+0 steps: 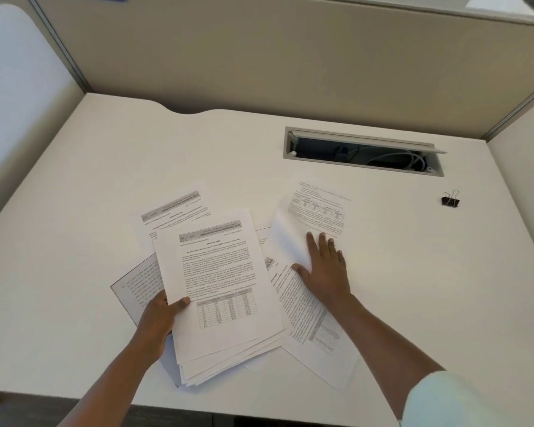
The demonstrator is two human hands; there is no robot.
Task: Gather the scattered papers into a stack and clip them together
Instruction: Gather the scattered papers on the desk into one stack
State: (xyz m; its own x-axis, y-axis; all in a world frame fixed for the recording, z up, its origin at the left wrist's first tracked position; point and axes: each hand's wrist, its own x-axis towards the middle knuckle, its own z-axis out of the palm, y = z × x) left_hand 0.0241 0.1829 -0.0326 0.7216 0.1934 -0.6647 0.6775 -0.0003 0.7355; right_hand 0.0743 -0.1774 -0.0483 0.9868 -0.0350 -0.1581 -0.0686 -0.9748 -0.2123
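Papers everywhere on this white desk, so I'll use the cable hatch as my anchor. It's a grey rectangular slot cut into the desktop, with its flap tipped up and pale cables coiled in the dark inside.

Right of the hatch and a bit nearer the person sits a black binder clip with its wire handles up, well apart from everything else. Beige partition panels wall the desk in beyond the hatch.

On the near side of the hatch lies a loose printed sheet with a small table on it. A blank sheet overlaps its near corner. The right hand lies flat there, fingers straight and spread, pressing down on the loose pages. Another printed page runs under that forearm.

Left of the hatch and closer to the person is the stack, fanned unevenly at its near end. The left hand grips its left edge, thumb on top. More sheets poke out from under it.

The top page has a grey header bar, dense text and a grid table. The heading looks like "MEDIA RELEASE"; the rest is too blurry to read.
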